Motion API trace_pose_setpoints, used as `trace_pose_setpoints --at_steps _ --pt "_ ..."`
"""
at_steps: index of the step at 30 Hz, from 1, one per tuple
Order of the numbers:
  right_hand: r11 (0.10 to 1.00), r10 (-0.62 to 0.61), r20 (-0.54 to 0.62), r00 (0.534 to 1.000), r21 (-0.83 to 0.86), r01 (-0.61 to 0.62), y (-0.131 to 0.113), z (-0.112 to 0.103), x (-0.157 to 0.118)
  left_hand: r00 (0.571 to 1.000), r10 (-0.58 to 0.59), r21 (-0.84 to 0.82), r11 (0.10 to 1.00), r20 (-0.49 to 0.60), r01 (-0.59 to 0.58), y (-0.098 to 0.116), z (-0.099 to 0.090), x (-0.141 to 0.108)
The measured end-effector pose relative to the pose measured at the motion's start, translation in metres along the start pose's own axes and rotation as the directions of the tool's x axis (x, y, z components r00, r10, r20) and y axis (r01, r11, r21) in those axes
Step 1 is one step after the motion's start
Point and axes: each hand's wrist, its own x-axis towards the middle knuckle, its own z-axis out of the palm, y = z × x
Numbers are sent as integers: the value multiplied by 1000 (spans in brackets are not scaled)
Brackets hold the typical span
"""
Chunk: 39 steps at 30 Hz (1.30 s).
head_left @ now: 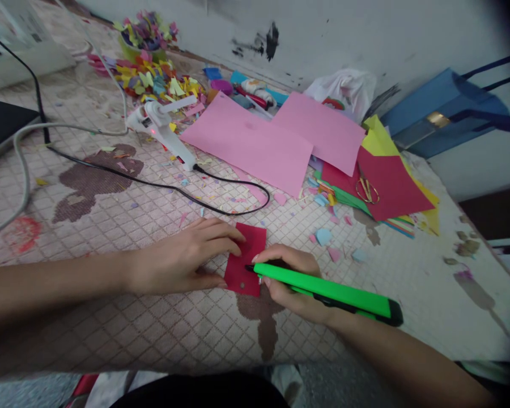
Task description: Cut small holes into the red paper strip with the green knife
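A small red paper rectangle (250, 241) lies on the patterned tablecloth in front of me, with a small round grey spot near its lower edge. My left hand (195, 255) rests at its left side, fingers apart and fingertips on the paper. My right hand (295, 277) is closed around the front part of a long, bright green hand tool (335, 289) with a black tip and a black rear end. The tool's tip is over the red paper, near its right side; whether it touches the surface I cannot tell. Its underside is partly hidden by my fingers.
A white glue gun (170, 139) trails a black cord (221, 212) across the table. Behind are pink sheets (255, 141), a pile of paper cutouts (161, 79) and a filled green bowl (131, 51). Gold scissors (366, 188) lie on red paper (391, 181) at right; paper scraps (323, 236) are scattered around.
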Motion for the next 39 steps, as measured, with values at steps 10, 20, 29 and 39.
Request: trace_pose_setpoints --at_steps 10,20,29,39 --pt "1000 3 -10 1000 7 -3 -1 1 0 1000 2 2 1000 3 -2 -1 0 0" --pt "1000 -12 -8 1000 -3 12 -1 1 1 1000 0 3 1000 3 0 0 0 0" --pt "999 -36 5 999 -5 36 3 1 0 1000 17 9 1000 0 -17 -2 1 -1" --pt "992 -113 87 990 60 108 8 -2 0 1000 -2 7 1000 -12 2 0 1 -1"
